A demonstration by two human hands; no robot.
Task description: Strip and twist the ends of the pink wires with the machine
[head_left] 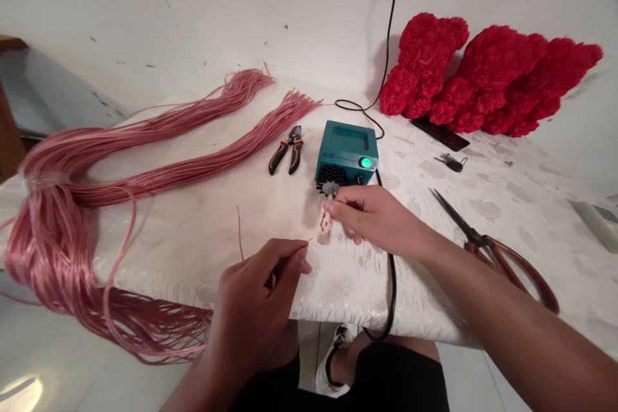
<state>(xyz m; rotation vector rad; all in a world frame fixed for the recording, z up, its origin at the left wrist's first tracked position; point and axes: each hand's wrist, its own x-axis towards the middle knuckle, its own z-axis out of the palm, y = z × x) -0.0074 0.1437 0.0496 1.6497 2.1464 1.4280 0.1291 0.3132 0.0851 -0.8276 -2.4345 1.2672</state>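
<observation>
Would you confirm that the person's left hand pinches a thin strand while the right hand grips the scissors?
Not quite: the head view shows the right hand not on the scissors, which lie apart to its right, but with its fingertips at a small pale piece in front of the teal box. The left hand does pinch a thin strand.

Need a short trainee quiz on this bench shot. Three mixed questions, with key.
1. Multiple choice: what is the left hand pinching? A) a thin red strand B) the scissors C) the phone
2. True or false: the orange-handled pliers lie to the left of the teal box.
3. Short answer: what colour is the lit button on the teal box?

Key: 1 A; 2 true; 3 green.
</observation>
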